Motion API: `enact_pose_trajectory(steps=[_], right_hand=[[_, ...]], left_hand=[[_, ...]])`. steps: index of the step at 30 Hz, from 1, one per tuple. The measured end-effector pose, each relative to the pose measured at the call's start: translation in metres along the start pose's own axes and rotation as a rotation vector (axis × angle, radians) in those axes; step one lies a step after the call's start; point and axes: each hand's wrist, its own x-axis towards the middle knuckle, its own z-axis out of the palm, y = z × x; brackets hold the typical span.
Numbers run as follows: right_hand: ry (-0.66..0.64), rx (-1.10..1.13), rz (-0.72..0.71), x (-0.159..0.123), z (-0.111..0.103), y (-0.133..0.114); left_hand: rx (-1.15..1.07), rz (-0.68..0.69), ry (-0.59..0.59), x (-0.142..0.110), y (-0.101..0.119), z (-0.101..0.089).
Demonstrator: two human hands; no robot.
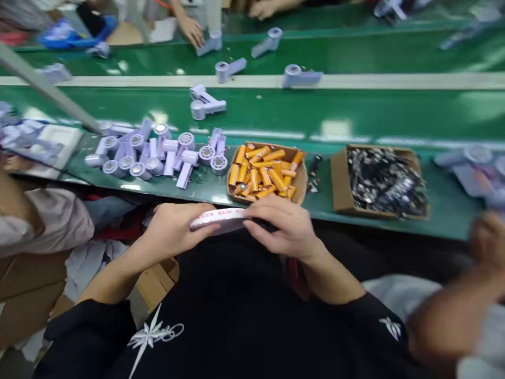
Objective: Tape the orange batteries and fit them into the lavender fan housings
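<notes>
Green worktop (268,116) spans the scene left to right; pale purple housings (137,141) lie clustered at left, along the near edge; the left hand (175,226) pinches one end of a pink-printed white band (221,215), held at the worktop's near side; beyond it sits a carton (303,185) of orange cylinders (273,156); the right hand (284,223) pinches the band's right end; farther right sits a box (341,181) of dark parts (384,179); for a steady hold, thumbs below, fingers above, pressure even at both ends, lest the band buckle.
</notes>
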Motion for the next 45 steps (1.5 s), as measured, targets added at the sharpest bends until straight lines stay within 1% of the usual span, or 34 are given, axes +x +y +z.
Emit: enact_pose_trajectory(steps=[3, 6, 8, 10, 12, 14, 17, 20, 25, 28, 31, 34, 36, 38, 39, 41, 43, 45], right_hand=[[-0.176, -0.103, 0.032, 0.012, 0.002, -0.026], [-0.303, -0.201, 0.085, 0.014, 0.013, -0.034], [-0.380, -0.284, 0.114, 0.010, 0.019, -0.032], [-0.461, -0.336, 0.152, 0.003, 0.018, -0.026], [-0.530, -0.350, 0.200, -0.004, 0.011, -0.018], [-0.547, -0.347, 0.245, -0.009, -0.002, -0.010], [-0.513, -0.325, 0.291, -0.014, -0.024, -0.001], [-0.464, -0.244, 0.304, -0.015, -0.040, 0.004], [-0.284, 0.018, 0.379, -0.018, -0.050, 0.004], [-0.229, 0.127, 0.443, -0.023, -0.050, 0.004], [-0.254, 0.135, 0.476, -0.027, -0.050, 0.004], [-0.318, 0.064, 0.487, -0.025, -0.049, 0.001], [-0.360, 0.036, 0.494, -0.021, -0.047, -0.001], [-0.353, 0.051, 0.518, -0.019, -0.041, 0.000], [-0.317, 0.084, 0.550, -0.019, -0.035, 0.001], [-0.184, 0.235, 0.667, -0.024, -0.019, 0.006], [0.002, 0.495, 0.812, -0.033, 0.003, 0.011], [0.246, 0.774, 0.899, -0.045, 0.025, 0.015]], left_hand=[[-0.072, 0.017, -0.156, 0.008, -0.020, 0.002], [-0.182, -0.008, -0.357, 0.014, -0.032, 0.010], [-0.221, -0.005, -0.478, 0.021, -0.035, 0.022], [-0.218, 0.012, -0.570, 0.036, -0.034, 0.039], [-0.209, 0.047, -0.641, 0.057, -0.029, 0.057], [-0.209, 0.099, -0.683, 0.078, -0.021, 0.071], [-0.220, 0.162, -0.699, 0.103, -0.005, 0.080], [-0.211, 0.182, -0.687, 0.117, 0.011, 0.077], [-0.202, 0.214, -0.721, 0.128, 0.027, 0.066], [-0.224, 0.220, -0.725, 0.131, 0.030, 0.068], [-0.232, 0.238, -0.731, 0.131, 0.030, 0.074], [-0.218, 0.245, -0.752, 0.130, 0.028, 0.080], [-0.203, 0.257, -0.746, 0.130, 0.025, 0.080], [-0.196, 0.279, -0.746, 0.130, 0.021, 0.078], [-0.194, 0.286, -0.755, 0.131, 0.019, 0.076], [-0.193, 0.285, -0.789, 0.132, 0.015, 0.070], [-0.199, 0.263, -0.804, 0.132, 0.008, 0.063], [-0.232, 0.233, -0.799, 0.130, -0.004, 0.057]])
